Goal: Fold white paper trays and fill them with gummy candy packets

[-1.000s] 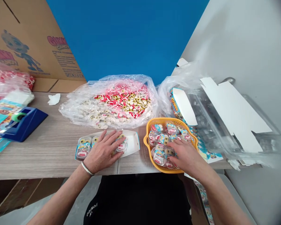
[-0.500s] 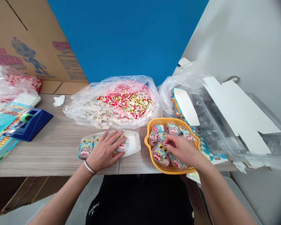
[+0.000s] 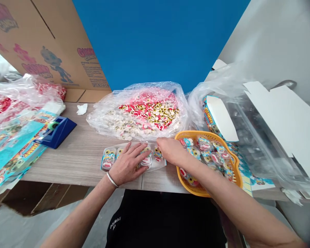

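Note:
A shallow white-lined cardboard tray [image 3: 161,165] lies on the table in front of me, with a row of small clear plastic candy packs in it. At its left end sits one candy pack [image 3: 109,159] of eyeball and red-lip gummies. My left hand [image 3: 129,163], with a silver bangle at the wrist, rests over the middle packs with its fingers spread. At the tray's right end, my right hand [image 3: 170,151] grips another candy pack [image 3: 158,155] with its fingers closed. Beside the tray, a yellow plastic basket [image 3: 182,177] holds several similar packs, partly hidden under my right forearm.
Behind the tray lies a clear bag of loose gummies [image 3: 150,113]. A blue tape dispenser [image 3: 59,132] and printed boxes [image 3: 20,144] stand left. At right are a folded display box [image 3: 218,119], white card pieces [image 3: 281,113] and clear plastic trays [image 3: 248,137].
My right hand has moved left from the basket to the tray's right end, now with a candy pack. My left hand stays over the packs. The view has shifted slightly left.

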Demonstrator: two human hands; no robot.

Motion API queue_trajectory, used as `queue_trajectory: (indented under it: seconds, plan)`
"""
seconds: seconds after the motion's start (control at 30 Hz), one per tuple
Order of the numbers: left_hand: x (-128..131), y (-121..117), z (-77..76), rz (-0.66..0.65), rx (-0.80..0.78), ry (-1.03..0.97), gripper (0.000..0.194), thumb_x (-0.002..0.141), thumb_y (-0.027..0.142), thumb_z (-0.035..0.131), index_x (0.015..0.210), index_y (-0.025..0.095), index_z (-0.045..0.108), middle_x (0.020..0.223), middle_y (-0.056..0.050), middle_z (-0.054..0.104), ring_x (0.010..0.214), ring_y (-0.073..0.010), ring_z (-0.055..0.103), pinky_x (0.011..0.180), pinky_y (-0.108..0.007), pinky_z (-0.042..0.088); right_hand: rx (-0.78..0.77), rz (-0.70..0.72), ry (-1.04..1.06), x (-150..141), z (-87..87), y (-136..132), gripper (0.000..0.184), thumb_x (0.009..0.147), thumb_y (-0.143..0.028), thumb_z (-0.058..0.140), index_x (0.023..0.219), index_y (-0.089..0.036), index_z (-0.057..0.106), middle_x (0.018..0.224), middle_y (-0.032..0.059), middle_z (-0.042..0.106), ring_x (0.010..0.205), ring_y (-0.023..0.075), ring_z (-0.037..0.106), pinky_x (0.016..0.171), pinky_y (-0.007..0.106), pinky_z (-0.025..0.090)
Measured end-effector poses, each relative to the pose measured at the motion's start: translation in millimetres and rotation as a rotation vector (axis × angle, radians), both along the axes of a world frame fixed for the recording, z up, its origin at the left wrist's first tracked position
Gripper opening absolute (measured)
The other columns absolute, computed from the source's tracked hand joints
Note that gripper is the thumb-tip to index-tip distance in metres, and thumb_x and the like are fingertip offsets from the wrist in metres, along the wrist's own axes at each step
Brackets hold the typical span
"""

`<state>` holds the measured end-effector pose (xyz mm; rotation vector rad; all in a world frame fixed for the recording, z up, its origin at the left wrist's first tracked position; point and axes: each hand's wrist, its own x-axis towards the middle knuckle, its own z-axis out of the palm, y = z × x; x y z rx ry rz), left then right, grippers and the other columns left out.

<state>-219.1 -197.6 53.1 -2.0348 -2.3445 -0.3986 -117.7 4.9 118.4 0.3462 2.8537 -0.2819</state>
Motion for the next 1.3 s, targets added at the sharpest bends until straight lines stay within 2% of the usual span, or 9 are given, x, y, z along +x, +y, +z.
queue_trajectory:
  seconds: [0.1,0.27,0.43,0.57,0.67,0.73,0.83,1.03,1.3]
  plan:
    - [-0.3,0.3,-0.7,-0.001,-0.005,-0.012,0.057,0.095,0.041,0.06,0.148,0.027,0.048,0.159,-0.01,0.041,0.142,-0.0331,0.041,0.12,-0.061,0.024,0.086,0.065,-0.029,-4.8,-8.2,-9.7,0.028,0.096,-0.012,0.044,0.109,-0.013,0.069,0.105,0.0166,0.074,0.097,0.0259,0.072,0.079,0.03,0.051]
    - [-0.2,-0.1,-1.3,0.006,0.008,-0.026,0.057,0.094,0.04,0.061,0.148,0.026,0.048,0.157,-0.011,0.043,0.142,-0.0335,0.042,0.12,-0.062,0.024,0.095,0.147,-0.008,-3.5,-6.5,-8.7,0.029,0.096,-0.012,0.045,0.108,-0.014,0.071,0.105,0.015,0.075,0.096,0.026,0.073,0.08,0.031,0.053]
    - [0.4,-1.2,-1.7,0.004,0.015,-0.033,0.057,0.093,0.04,0.061,0.147,0.027,0.049,0.158,-0.01,0.042,0.142,-0.0335,0.041,0.12,-0.061,0.024,0.059,0.112,-0.046,-6.6,-8.5,2.2,0.026,0.099,-0.019,0.046,0.108,-0.016,0.071,0.104,0.0134,0.076,0.099,0.0267,0.072,0.08,0.031,0.053]
    - [0.1,-1.0,-2.2,0.009,0.002,-0.02,0.055,0.094,0.041,0.06,0.146,0.025,0.05,0.158,-0.011,0.042,0.143,-0.033,0.041,0.12,-0.061,0.024,0.126,0.156,-0.051,-2.7,-13.8,-11.9,0.028,0.096,-0.011,0.046,0.103,-0.013,0.074,0.102,0.016,0.074,0.094,0.0264,0.072,0.079,0.032,0.054]
    - [-0.2,-0.5,-2.3,0.009,0.003,-0.02,0.054,0.095,0.042,0.059,0.145,0.024,0.051,0.157,-0.011,0.043,0.142,-0.0332,0.041,0.121,-0.061,0.023,0.181,0.17,0.002,1.6,-17.4,-25.3,0.028,0.094,-0.009,0.048,0.104,-0.011,0.074,0.112,0.019,0.069,0.097,0.0278,0.07,0.076,0.033,0.056]
    - [-0.2,-0.2,-2.0,0.008,0.01,-0.027,0.054,0.095,0.042,0.059,0.145,0.025,0.051,0.157,-0.011,0.044,0.142,-0.0336,0.041,0.121,-0.062,0.023,0.168,0.185,0.004,2.1,-17.5,-27.5,0.028,0.095,-0.01,0.049,0.108,-0.01,0.073,0.115,0.0201,0.068,0.099,0.0287,0.069,0.076,0.034,0.057]
    - [0.0,-0.3,-1.4,0.009,0.005,-0.032,0.057,0.094,0.041,0.061,0.147,0.025,0.049,0.158,-0.011,0.042,0.142,-0.0342,0.042,0.12,-0.062,0.023,0.098,0.214,-0.07,-1.7,-14.3,-19.3,0.028,0.095,-0.012,0.049,0.108,-0.012,0.074,0.106,0.0173,0.073,0.096,0.0281,0.072,0.08,0.035,0.057]
    - [-0.4,-1.2,-1.7,0.006,-0.002,-0.023,0.059,0.093,0.041,0.062,0.148,0.026,0.048,0.159,-0.011,0.04,0.142,-0.0343,0.041,0.12,-0.062,0.024,0.063,0.183,-0.173,-12.1,-12.6,-5.0,0.024,0.093,-0.016,0.056,0.105,-0.016,0.077,0.103,0.0161,0.077,0.1,0.0265,0.074,0.087,0.031,0.054]
    - [0.9,-1.1,0.2,0.012,-0.015,-0.026,0.058,0.094,0.042,0.06,0.149,0.025,0.047,0.159,-0.01,0.04,0.142,-0.0345,0.041,0.12,-0.062,0.024,0.07,0.209,-0.118,-14.8,-14.2,-8.9,0.03,0.095,-0.014,0.049,0.107,-0.014,0.076,0.105,0.0165,0.077,0.102,0.0282,0.073,0.085,0.035,0.056]
